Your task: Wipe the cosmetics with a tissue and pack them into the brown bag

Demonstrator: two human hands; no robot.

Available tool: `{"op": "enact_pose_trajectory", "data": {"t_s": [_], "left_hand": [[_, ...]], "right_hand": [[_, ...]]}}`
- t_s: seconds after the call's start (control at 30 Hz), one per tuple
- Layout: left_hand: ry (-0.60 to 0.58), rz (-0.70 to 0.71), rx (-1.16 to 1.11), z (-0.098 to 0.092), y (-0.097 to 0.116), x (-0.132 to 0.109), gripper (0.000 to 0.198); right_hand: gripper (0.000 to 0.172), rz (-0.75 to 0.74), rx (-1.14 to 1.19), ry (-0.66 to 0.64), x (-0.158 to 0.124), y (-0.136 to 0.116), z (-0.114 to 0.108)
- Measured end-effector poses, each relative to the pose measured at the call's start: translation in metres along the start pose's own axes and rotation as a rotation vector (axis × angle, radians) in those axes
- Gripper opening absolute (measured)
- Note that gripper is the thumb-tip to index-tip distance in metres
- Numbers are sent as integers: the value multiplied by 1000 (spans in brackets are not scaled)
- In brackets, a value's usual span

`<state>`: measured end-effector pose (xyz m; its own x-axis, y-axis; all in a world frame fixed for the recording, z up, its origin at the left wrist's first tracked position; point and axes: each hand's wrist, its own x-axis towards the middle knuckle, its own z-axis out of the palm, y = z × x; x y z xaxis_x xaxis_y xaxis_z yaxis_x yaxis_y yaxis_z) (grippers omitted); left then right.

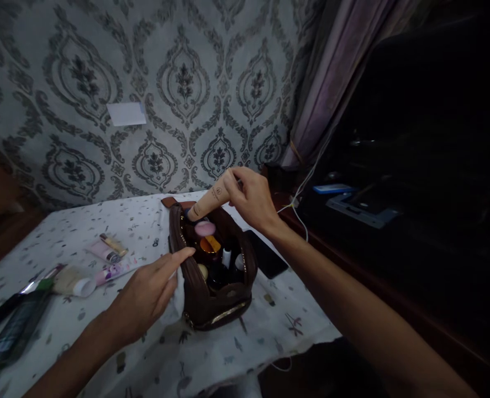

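Observation:
A brown cosmetic bag (211, 301) stands open on the table, packed with several small jars and tubes, among them a pink puff (205, 228) and an orange item. My right hand (251, 199) pinches the top end of a beige tube (209, 202), which slants down into the bag's far end. My left hand (149, 296) rests against the bag's left side, with its fingers stretched out and a white cloth (177, 301) under them.
The table wears a white patterned cloth (145, 342). Left of the bag lie several tubes (107, 251), a white-capped tube (77, 283) and a dark flat case (15, 331). A black phone (267, 253) lies right of the bag. Patterned wall behind; dark furniture right.

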<state>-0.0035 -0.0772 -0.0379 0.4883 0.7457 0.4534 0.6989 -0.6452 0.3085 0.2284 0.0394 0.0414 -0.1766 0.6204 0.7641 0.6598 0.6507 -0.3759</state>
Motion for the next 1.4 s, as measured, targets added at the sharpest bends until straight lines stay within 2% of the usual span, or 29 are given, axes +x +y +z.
{"op": "enact_pose_trajectory", "data": {"t_s": [0.13, 0.3, 0.4, 0.5, 0.6, 0.77, 0.83, 0.93, 1.07, 1.2, 1.27, 1.4], "left_hand": [[-7, -21, -61, 1, -1, 1, 52], [-42, -137, -155, -2, 1, 1, 50], [26, -197, -182, -9, 3, 7, 43], [130, -208, -196, -18, 5, 29, 38], [184, -153, -221, -28, 3, 67, 38], [132, -118, -86, -34, 1, 127, 50], [132, -118, -9, -36, 4, 138, 39], [185, -148, 22, -38, 7, 142, 21], [314, -154, -231, -37, -3, 141, 21], [363, -250, -617, -34, -14, 143, 32], [349, -347, -759, -32, -13, 145, 35], [200, -520, -896, -26, -8, 150, 35]], "right_hand": [[21, -68, -46, 86, -11, 9, 6], [22, -94, -72, 158, -21, 12, 7], [21, -111, -98, 163, -22, 12, 6], [21, -128, -104, 155, -18, 11, 4], [22, -144, -101, 137, -11, 5, 0], [22, -193, -81, 121, 6, -19, -10], [23, -191, -56, 130, 11, -29, -13], [27, -176, 58, 141, 15, -38, -14], [31, -170, 257, 43, 10, -29, -4], [43, -170, 287, -222, -1, -8, 12], [45, -170, 263, -322, -5, 0, 16], [51, -76, 229, -401, -9, 4, 14]]}}
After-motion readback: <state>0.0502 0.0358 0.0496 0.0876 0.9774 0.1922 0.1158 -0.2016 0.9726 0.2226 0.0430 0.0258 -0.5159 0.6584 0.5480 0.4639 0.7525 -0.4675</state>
